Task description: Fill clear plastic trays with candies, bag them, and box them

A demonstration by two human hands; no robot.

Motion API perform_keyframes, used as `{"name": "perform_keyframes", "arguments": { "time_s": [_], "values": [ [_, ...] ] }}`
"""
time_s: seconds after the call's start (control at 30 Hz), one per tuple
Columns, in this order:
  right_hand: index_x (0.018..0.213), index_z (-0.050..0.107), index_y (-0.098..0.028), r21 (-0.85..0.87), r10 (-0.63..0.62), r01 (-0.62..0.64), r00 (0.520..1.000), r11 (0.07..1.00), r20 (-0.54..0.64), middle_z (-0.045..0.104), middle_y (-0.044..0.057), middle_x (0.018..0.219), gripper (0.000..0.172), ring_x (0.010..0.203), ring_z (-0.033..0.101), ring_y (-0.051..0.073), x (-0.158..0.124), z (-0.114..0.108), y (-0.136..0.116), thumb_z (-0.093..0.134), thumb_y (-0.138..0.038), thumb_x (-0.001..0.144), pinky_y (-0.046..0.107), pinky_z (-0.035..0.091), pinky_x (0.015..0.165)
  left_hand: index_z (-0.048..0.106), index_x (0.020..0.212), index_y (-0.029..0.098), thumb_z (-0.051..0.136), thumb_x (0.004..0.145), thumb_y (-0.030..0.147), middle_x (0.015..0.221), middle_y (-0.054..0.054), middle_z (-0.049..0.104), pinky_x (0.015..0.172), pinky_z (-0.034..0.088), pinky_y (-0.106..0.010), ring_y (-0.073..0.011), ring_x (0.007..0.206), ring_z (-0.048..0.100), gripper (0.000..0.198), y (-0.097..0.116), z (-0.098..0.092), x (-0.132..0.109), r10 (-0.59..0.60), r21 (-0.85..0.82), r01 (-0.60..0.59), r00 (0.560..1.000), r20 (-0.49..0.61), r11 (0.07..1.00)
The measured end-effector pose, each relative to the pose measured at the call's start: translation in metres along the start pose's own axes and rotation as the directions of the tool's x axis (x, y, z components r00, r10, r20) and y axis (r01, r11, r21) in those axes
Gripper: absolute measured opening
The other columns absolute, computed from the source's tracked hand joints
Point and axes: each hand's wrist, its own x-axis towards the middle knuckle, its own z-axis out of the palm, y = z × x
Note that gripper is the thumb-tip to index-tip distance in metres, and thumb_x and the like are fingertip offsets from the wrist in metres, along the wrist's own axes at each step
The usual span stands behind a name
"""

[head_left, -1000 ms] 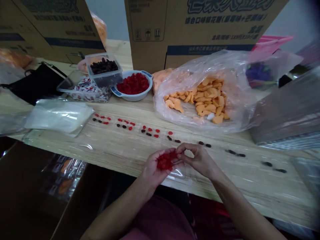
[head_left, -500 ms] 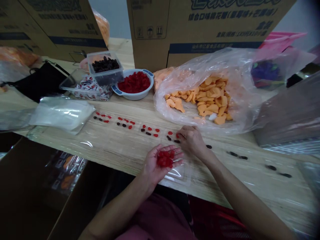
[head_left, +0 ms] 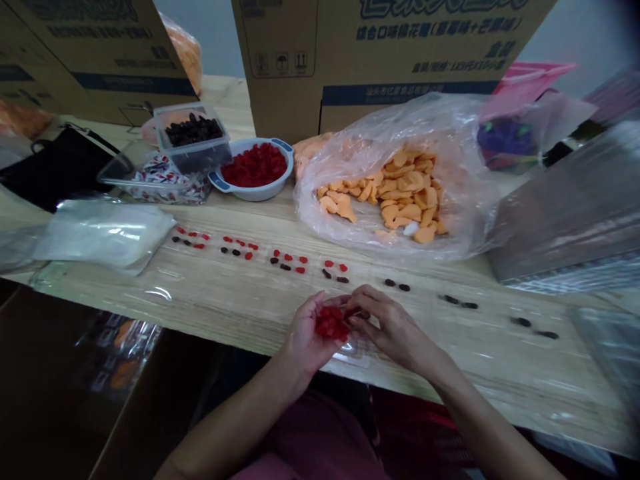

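Observation:
My left hand (head_left: 306, 337) is palm up and cupped around a small heap of red candies (head_left: 331, 325). Over that heap, my right hand (head_left: 387, 325) pinches at a red piece with thumb and fingertips, which partly hide it. Beyond both hands runs a row of clear plastic trays holding small candies. Three trays at the left have red and dark pieces, such as the dark candy (head_left: 285, 267). The tray nearest my hands has two red candies, one of them the red candy (head_left: 343, 268), above two dark ones. Trays farther right show only dark pairs, including the dark candy (head_left: 404, 287).
A white bowl (head_left: 253, 194) of red candies stands at the back, beside a clear tub (head_left: 200, 155) of dark ones. Orange pieces fill an open plastic bag (head_left: 320, 230). Clear film bags (head_left: 100, 233) lie left. Cardboard boxes (head_left: 285, 100) line the back; a grey bin (head_left: 565, 207) stands right.
My right hand has come back from the tray to the heap in my left palm. A second red candy now shows in that tray. The view has shifted slightly.

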Motion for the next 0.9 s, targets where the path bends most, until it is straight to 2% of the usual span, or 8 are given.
{"name": "perform_keyframes", "arguments": {
  "time_s": [0.13, 0.2, 0.33, 0.4, 0.57, 0.7, 0.8, 0.9],
  "values": [
    [0.083, 0.06, -0.02, 0.191, 0.043, -0.059, 0.995, 0.98, 0.085, 0.063, 0.003, 0.083, 0.007, 0.076, 0.059, 0.016, 0.005, -0.009, 0.011, 0.053, -0.018, 0.086, 0.028, 0.046, 0.068, 0.068, 0.087, 0.003, 0.037, 0.091, 0.033, 0.082, -0.018, 0.069, 0.089, 0.046, -0.045, -0.0266, 0.085, 0.065, 0.044, 0.001, -0.001, 0.001, 0.0, -0.008, 0.0, 1.0, -0.011, 1.0],
    [0.08, 0.061, -0.02, 0.197, 0.079, -0.082, 0.997, 0.977, 0.025, 0.065, 0.002, 0.079, 0.008, 0.072, 0.059, 0.016, 0.012, -0.013, 0.022, 0.055, -0.021, 0.084, 0.028, 0.046, 0.067, 0.067, 0.089, 0.002, 0.038, 0.091, 0.034, 0.09, -0.02, 0.069, 0.092, 0.044, -0.047, -0.0291, 0.094, 0.064, 0.043, 0.002, -0.002, 0.001, -0.002, -0.018, 0.003, 1.0, 0.016, 1.0],
    [0.072, 0.063, -0.019, -0.004, 0.172, -0.183, 0.936, 0.983, -0.308, 0.064, 0.002, 0.067, 0.011, 0.061, 0.057, 0.017, 0.029, -0.013, 0.053, 0.056, -0.023, 0.079, 0.029, 0.042, 0.062, 0.064, 0.098, 0.0, 0.04, 0.089, 0.034, 0.11, -0.026, 0.064, 0.097, 0.041, -0.049, -0.0343, 0.11, 0.058, 0.043, 0.004, -0.002, 0.0, -0.002, -0.032, 0.003, 0.999, 0.033, 0.999],
    [0.069, 0.064, -0.018, -0.138, 0.175, -0.244, 0.906, 0.96, -0.385, 0.064, 0.002, 0.062, 0.012, 0.058, 0.056, 0.017, 0.036, -0.009, 0.067, 0.055, -0.02, 0.077, 0.031, 0.041, 0.064, 0.063, 0.102, 0.0, 0.042, 0.088, 0.034, 0.113, -0.026, 0.063, 0.098, 0.04, -0.05, -0.0353, 0.114, 0.055, 0.042, 0.004, -0.002, -0.001, -0.006, -0.029, 0.007, 1.0, 0.029, 1.0],
    [0.066, 0.063, -0.016, -0.411, 0.041, -0.198, 0.932, 0.89, -0.361, 0.064, 0.005, 0.073, 0.016, 0.066, 0.056, 0.017, 0.041, 0.0, 0.078, 0.053, -0.017, 0.078, 0.035, 0.036, 0.075, 0.061, 0.106, -0.001, 0.044, 0.087, 0.033, 0.114, -0.027, 0.062, 0.099, 0.039, -0.051, -0.036, 0.115, 0.055, 0.043, 0.004, -0.004, -0.001, -0.01, -0.038, 0.011, 0.999, 0.034, 0.999],
    [0.066, 0.065, -0.015, -0.49, 0.018, -0.19, 0.942, 0.851, -0.335, 0.063, 0.008, 0.079, 0.021, 0.071, 0.056, 0.019, 0.035, 0.001, 0.071, 0.05, -0.016, 0.082, 0.037, 0.037, 0.076, 0.063, 0.101, -0.001, 0.039, 0.09, 0.036, 0.114, -0.026, 0.062, 0.099, 0.038, -0.052, -0.0361, 0.115, 0.055, 0.046, 0.003, -0.005, -0.001, 0.002, -0.04, 0.0, 0.999, 0.039, 0.999],
    [0.076, 0.067, -0.016, -0.306, 0.031, -0.146, 0.935, 0.941, -0.352, 0.065, 0.008, 0.08, 0.016, 0.071, 0.058, 0.019, 0.026, -0.002, 0.053, 0.052, -0.019, 0.083, 0.036, 0.041, 0.073, 0.065, 0.099, -0.001, 0.035, 0.091, 0.039, 0.111, -0.027, 0.063, 0.097, 0.039, -0.053, -0.0358, 0.111, 0.057, 0.051, 0.004, -0.005, -0.002, -0.001, -0.037, 0.003, 0.999, 0.05, 0.999],
    [0.089, 0.068, -0.019, 0.054, 0.072, -0.063, 0.979, 0.997, -0.188, 0.067, 0.006, 0.084, 0.016, 0.071, 0.06, 0.017, 0.016, -0.004, 0.024, 0.053, -0.024, 0.085, 0.032, 0.047, 0.067, 0.067, 0.093, 0.002, 0.032, 0.092, 0.04, 0.097, -0.023, 0.067, 0.092, 0.042, -0.05, -0.0314, 0.097, 0.063, 0.052, 0.003, -0.001, -0.004, 0.0, -0.04, 0.003, 0.998, 0.062, 0.999]
  ]
}}
